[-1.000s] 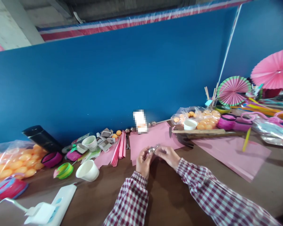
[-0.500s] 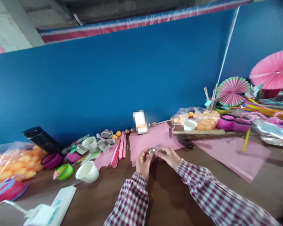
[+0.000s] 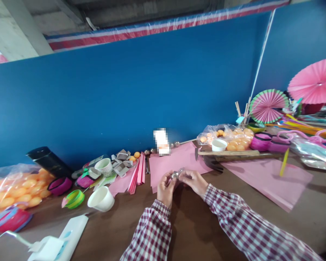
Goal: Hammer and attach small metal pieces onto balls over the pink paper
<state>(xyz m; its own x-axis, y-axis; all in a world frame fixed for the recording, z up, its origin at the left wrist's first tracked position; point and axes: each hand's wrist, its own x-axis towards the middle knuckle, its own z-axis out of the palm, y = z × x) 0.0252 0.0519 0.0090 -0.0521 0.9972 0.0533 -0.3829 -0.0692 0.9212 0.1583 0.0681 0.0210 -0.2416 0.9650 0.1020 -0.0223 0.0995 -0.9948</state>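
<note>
A small shiny silver ball [image 3: 175, 174] is pinched between the thumb and fingers of my left hand [image 3: 165, 188], low over the brown table. My right hand [image 3: 196, 182] is closed close beside it, its thumb and fingertips on a small glinting, see-through bit [image 3: 182, 170] that looks like crinkled plastic at the ball's right side. Fingers cover part of both. Just beyond my hands lies a large sheet of pink paper [image 3: 176, 159]. More silver balls [image 3: 177, 144] are lined up at its far edge, against the blue partition.
A hammer [image 3: 228, 153] lies right of centre, near a bag of orange balls [image 3: 240, 136] and a yellow pen [image 3: 284, 162]. To the left are a white cup [image 3: 101, 199], a green bowl [image 3: 74, 199], folded pink paper strips [image 3: 137, 173] and a white power strip [image 3: 73, 233].
My hands keep the same pinched hold at the same spot. The whole view has shifted very slightly; nothing on the table has visibly moved.
</note>
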